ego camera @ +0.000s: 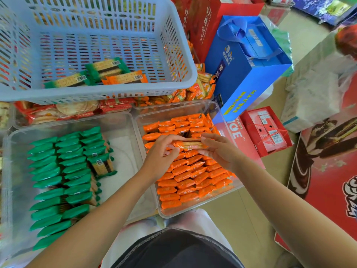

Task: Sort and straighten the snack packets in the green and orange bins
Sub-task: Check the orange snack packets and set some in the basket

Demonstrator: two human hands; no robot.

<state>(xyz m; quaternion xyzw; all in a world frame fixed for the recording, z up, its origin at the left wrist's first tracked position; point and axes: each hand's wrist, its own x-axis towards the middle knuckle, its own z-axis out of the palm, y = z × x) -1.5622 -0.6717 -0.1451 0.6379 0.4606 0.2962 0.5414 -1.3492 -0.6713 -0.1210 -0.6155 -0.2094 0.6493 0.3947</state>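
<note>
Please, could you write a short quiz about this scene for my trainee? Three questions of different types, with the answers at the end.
1. True or false: the left hand and the right hand hold one orange packet above the orange bin.
2. How many packets lie in the basket? A) one B) three C) six
3. Fill in: the green bin stands to the ___ of the orange bin.
Key: 1 true; 2 B; 3 left.

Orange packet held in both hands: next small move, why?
Probably lower the orange packet on edge into the rows of the clear bin below it. The left hand and right hand pinch its ends right above that bin, where matching orange packets stand packed in rows.
</note>
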